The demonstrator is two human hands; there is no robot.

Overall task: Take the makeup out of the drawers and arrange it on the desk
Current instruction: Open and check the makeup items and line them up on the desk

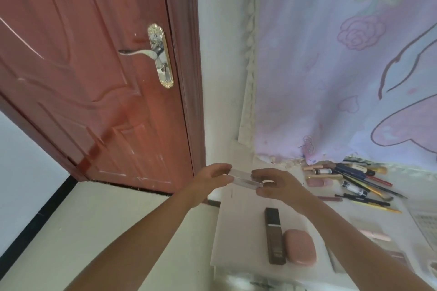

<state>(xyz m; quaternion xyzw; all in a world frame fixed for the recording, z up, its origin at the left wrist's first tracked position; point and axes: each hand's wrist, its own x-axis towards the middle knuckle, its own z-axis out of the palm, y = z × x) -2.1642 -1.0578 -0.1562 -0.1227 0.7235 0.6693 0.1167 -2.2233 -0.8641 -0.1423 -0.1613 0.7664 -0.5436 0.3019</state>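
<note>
Many brushes [361,179] on white desk [238,224], red door [94,66], possibly curtain [343,66].

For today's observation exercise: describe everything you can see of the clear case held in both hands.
The clear case is a slim, oblong, see-through box, seemingly plastic; any contents are too blurred to tell. It is held in the air above the desk's far left corner, tilted down to the right. The left hand pinches its left end, the right hand its right end. Nothing else touches it.
</note>
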